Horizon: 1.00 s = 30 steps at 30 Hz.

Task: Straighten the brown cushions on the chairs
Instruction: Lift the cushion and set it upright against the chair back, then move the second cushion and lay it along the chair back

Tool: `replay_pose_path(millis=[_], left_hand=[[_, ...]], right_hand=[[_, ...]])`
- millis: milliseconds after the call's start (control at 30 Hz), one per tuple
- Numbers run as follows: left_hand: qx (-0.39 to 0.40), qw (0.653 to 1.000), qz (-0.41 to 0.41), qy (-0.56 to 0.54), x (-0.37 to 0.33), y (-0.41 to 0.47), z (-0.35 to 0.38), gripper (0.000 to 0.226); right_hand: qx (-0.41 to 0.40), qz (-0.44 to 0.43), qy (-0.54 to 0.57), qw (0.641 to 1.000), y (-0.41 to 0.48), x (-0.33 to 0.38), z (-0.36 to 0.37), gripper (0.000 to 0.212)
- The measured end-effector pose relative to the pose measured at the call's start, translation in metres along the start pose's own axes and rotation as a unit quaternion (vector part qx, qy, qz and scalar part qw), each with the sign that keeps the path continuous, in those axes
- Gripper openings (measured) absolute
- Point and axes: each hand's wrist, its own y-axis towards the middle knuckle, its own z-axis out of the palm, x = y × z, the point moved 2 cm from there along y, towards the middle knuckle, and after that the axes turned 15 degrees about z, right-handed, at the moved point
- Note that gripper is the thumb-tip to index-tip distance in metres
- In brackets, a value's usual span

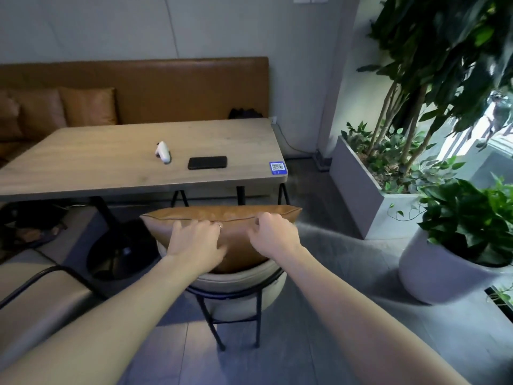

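Note:
A brown leather cushion point(236, 232) stands upright on a cream round chair point(238, 284) with black metal legs, just in front of the wooden table point(111, 162). My left hand point(197, 240) grips the cushion's near face left of centre, fingers curled at the piped top seam. My right hand point(273, 234) pinches the same seam right of centre. More brown cushions point(88, 107) lean against the brown bench back point(166, 87) at the far left, behind the table.
On the table lie a white controller point(163, 152), a black phone point(207, 162) and a blue QR sticker point(277, 168). A second chair point(41, 295) stands at the lower left. Grey planters point(361, 195) and a round pot point(433, 273) with green plants fill the right side.

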Motion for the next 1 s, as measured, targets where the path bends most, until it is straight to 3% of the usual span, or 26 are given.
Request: replay_pose_path(millis=[67, 200, 367, 600, 700, 1000], left_hand=[[0.001, 1.0, -0.008, -0.004, 0.02, -0.025, -0.034, 0.027], [-0.035, 0.999, -0.02, 0.021, 0.076, -0.089, -0.096, 0.024], [-0.13, 0.988, -0.051, 0.065, 0.149, -0.188, -0.174, 0.046], [-0.284, 0.951, -0.075, 0.096, 0.223, -0.353, -0.244, 0.06], [-0.327, 0.935, -0.1, 0.097, 0.252, -0.42, -0.253, 0.065], [-0.33, 0.92, -0.187, 0.099, 0.347, -0.537, -0.249, 0.066]], right_hand=[[-0.034, -0.052, -0.014, 0.998, -0.024, 0.04, -0.023, 0.027], [-0.096, -0.123, -0.047, 0.987, -0.078, 0.126, -0.06, 0.031], [-0.197, -0.214, -0.071, 0.954, -0.166, 0.237, -0.096, 0.042], [-0.348, -0.348, -0.002, 0.87, -0.296, 0.353, -0.107, 0.049], [-0.364, -0.372, 0.026, 0.854, -0.344, 0.392, -0.102, 0.055], [-0.309, -0.413, 0.051, 0.855, -0.406, 0.497, -0.055, 0.056]])
